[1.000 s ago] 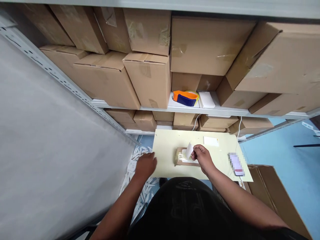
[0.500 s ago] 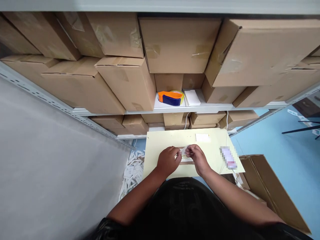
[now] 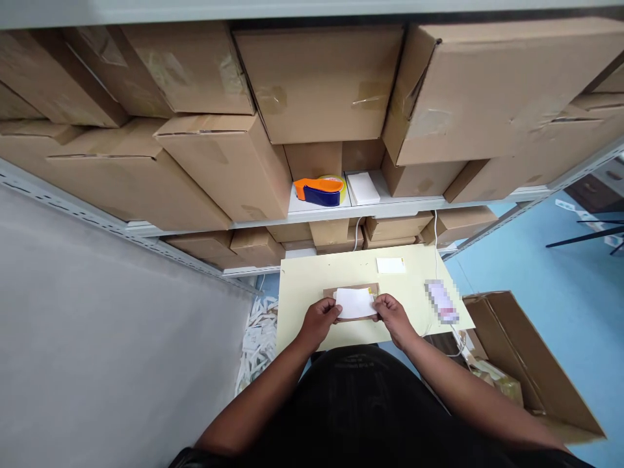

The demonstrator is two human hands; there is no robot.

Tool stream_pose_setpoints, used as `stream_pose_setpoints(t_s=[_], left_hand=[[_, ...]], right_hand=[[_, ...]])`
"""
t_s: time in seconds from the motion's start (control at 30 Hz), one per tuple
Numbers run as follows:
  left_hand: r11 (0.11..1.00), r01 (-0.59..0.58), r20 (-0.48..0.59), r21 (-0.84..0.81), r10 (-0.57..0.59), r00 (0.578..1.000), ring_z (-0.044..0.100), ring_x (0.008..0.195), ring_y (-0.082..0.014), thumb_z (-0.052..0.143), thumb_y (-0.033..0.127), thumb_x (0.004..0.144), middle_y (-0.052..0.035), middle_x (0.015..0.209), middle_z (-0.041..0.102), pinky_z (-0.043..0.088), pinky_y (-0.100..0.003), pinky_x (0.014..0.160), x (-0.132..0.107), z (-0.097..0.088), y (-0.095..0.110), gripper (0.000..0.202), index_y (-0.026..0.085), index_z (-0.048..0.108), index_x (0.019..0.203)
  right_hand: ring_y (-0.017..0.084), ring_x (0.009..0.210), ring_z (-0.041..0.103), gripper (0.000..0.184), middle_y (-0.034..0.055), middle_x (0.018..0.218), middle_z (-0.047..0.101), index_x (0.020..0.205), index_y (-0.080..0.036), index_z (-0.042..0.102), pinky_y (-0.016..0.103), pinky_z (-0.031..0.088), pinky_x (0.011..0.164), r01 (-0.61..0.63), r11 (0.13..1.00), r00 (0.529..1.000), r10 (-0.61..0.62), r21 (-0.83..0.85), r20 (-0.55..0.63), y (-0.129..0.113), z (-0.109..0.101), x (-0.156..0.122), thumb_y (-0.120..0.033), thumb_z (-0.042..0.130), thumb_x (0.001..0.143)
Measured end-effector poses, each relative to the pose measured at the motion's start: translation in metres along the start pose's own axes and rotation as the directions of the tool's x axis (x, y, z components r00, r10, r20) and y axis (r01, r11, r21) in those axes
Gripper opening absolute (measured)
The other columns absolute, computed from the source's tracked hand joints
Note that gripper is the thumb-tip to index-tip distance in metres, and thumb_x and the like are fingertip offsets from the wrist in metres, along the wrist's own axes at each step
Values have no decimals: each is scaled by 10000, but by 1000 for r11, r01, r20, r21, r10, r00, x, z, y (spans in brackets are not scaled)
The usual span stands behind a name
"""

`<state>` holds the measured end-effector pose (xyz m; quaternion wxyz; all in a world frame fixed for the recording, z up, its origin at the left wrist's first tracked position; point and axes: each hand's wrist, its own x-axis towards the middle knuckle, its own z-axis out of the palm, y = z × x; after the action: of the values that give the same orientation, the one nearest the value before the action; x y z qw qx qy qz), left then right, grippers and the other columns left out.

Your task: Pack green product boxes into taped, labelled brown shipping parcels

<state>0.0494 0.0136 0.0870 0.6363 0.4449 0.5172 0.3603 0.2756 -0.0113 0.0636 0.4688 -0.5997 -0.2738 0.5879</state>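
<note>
Above the pale yellow board (image 3: 302, 279), a small white paper sheet (image 3: 354, 303) is spread between my two hands, with a yellow mark near its upper right corner. My left hand (image 3: 318, 320) pinches its left edge, thumb on top. At the right edge, my right hand (image 3: 392, 316) grips it between thumb and fingers. A flat brown cardboard piece (image 3: 351, 288) lies directly beneath the sheet, mostly covered by it; whether it is a box cannot be made out. Another white sheet (image 3: 390, 265) with a yellow mark rests farther back on the board.
A phone (image 3: 442, 301) with a cable lies at the board's right. On the shelf stand an orange and blue tape dispenser (image 3: 319, 192), a white paper stack (image 3: 363, 188) and several cardboard boxes (image 3: 319, 84). An open carton (image 3: 536, 357) is at right; paper strips (image 3: 258, 338) litter the floor left.
The white sheet, earlier partly curled between my close-set fingers, now lies flatter over the cardboard. My hands have moved apart to its two edges. The view has shifted slightly.
</note>
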Motion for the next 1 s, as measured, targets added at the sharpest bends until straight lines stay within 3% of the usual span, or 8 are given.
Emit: stream_pose_setpoints(t_s=[0.2,0.33,0.43,0.57,0.7,0.83,0.9,1.0], left_hand=[[1000,-27,45,6,27,999,557,644,-144,718,503,806,24,684,607,468,-263,640,0,1,-2,326,187,650,762],[944,-3,-87,330,33,996,581,672,-167,637,526,857,20,668,621,434,-266,639,8,-4,-6,355,200,650,719],[787,34,-118,616,49,992,631,727,-194,575,476,906,-6,717,686,404,-280,664,19,-4,-14,335,210,685,734],[509,72,-91,858,14,996,685,833,-257,532,429,934,-83,866,755,415,-322,711,34,2,-25,316,216,721,797],[325,46,-38,945,-31,999,696,899,-311,498,437,955,-140,915,748,442,-371,767,45,5,-33,338,196,713,857],[352,65,-58,934,-31,998,686,938,-295,528,475,947,-121,969,737,458,-365,807,46,-2,-40,309,205,678,940],[424,112,-139,899,34,990,666,1032,-287,595,468,909,-116,1075,719,465,-352,844,43,-6,-45,289,205,649,1017],[610,181,-289,772,83,954,612,1195,-290,648,436,878,-165,1285,648,472,-349,911,38,-12,-54,413,167,585,1185]], right_hand=[[133,504,476,336,-55,553,549,793,-214,638,290,382,556,-75,997,997,74,29,32,8,3,6,-455,828,656],[137,560,486,302,-57,631,553,816,-219,640,291,394,595,40,998,997,-43,-49,-62,11,-5,10,-451,788,690],[155,602,489,260,-57,654,553,861,-234,624,293,388,624,132,955,984,-158,-267,-79,17,-11,21,-442,723,740],[186,638,527,133,-48,673,574,884,-260,579,302,386,660,201,784,967,-255,-588,-11,29,-13,39,-372,609,819],[210,752,567,44,12,762,609,905,-240,578,302,376,710,200,486,959,-274,-851,69,39,-9,49,-249,557,867],[263,958,579,99,101,975,640,968,-217,595,349,424,845,240,339,934,-338,-910,120,46,-11,52,-218,550,879],[286,1028,574,161,123,1052,623,1011,-207,595,374,444,891,219,394,926,-372,-893,63,49,-18,53,-252,575,858],[290,1030,601,338,136,1130,606,1112,-187,584,389,483,880,136,607,941,-327,-783,-90,52,-32,53,-371,614,830]])
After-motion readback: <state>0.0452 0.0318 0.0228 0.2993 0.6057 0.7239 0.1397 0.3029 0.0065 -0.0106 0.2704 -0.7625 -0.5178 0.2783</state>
